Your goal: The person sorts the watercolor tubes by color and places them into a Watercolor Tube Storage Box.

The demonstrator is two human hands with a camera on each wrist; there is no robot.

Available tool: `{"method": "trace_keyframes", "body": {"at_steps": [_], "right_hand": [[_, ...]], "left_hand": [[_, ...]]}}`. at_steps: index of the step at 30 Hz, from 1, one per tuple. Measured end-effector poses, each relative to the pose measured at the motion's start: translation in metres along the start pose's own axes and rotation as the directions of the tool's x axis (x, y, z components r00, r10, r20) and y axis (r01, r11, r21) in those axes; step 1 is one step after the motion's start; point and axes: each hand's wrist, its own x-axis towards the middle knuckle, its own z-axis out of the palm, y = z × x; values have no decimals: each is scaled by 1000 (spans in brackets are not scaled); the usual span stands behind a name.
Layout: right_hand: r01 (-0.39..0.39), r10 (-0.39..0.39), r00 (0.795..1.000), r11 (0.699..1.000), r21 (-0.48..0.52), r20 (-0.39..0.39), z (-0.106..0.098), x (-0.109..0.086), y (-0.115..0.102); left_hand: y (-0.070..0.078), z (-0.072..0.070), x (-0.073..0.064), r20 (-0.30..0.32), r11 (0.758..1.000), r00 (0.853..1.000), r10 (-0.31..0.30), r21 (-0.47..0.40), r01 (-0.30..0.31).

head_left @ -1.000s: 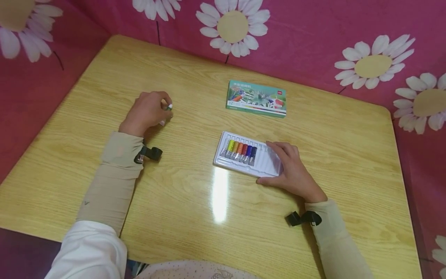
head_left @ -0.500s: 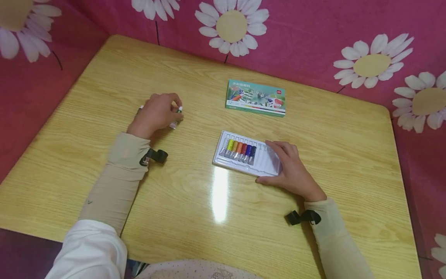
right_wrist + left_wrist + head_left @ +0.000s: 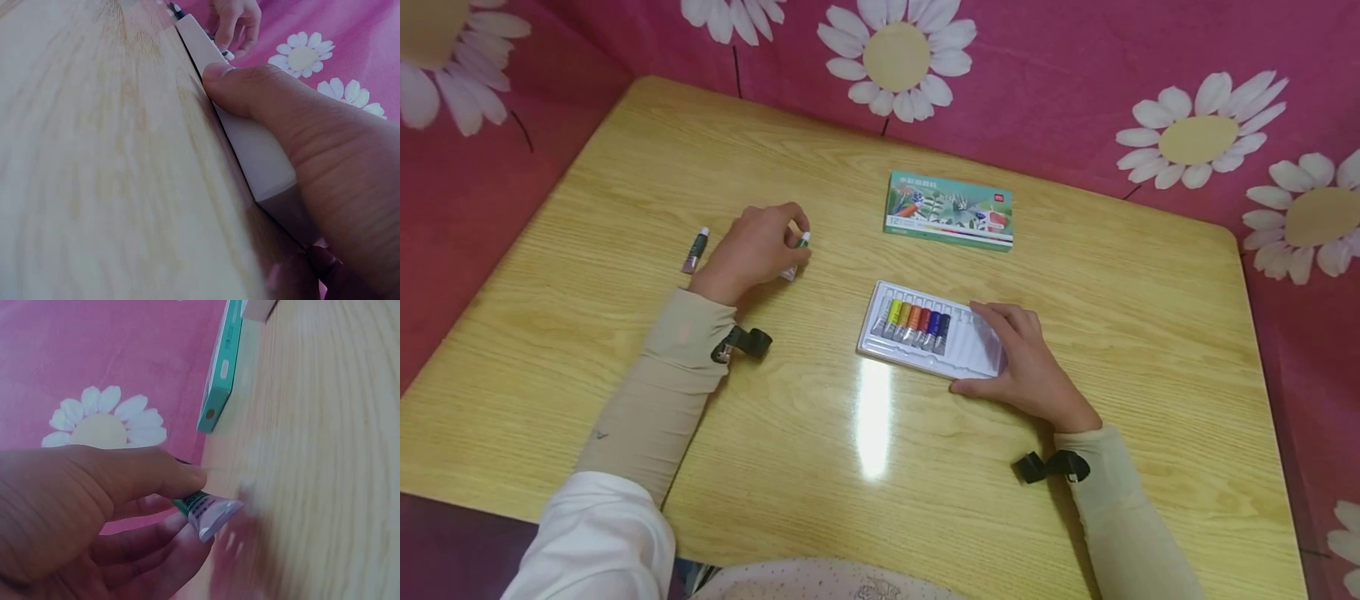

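My left hand [image 3: 752, 250] pinches a small paint tube [image 3: 203, 512] between thumb and fingers, above the table left of the tray. The tube has a green band, a white cap and a pale crimped end. My right hand [image 3: 1033, 367] grips the right end of a white plastic tray [image 3: 973, 343], thumb along the near edge, fingers at the far side. Several paint tubes [image 3: 914, 323], from silver and yellow through orange and red to blue and near-black, lie side by side in its left slots. The visible slots on the right are bare.
A dark paint tube [image 3: 696, 250] with a white cap lies on the wooden table [image 3: 790, 450], just left of my left wrist. Behind the tray lies a green illustrated paint box [image 3: 949, 212]. A pink flowered cloth [image 3: 1037, 75] borders the table's back and sides.
My left hand has moved to the right with the green-banded tube. The dark tube on the table has come into view behind it. My right hand and the tray stay in place.
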Motion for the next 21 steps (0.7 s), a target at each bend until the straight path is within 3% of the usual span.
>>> {"method": "trace_keyframes", "body": {"at_steps": [21], "right_hand": [[5, -5, 1000, 1000, 6, 0, 0, 0, 1]], "left_hand": [[33, 13, 4, 28, 1000, 1000, 11, -9, -11]]}}
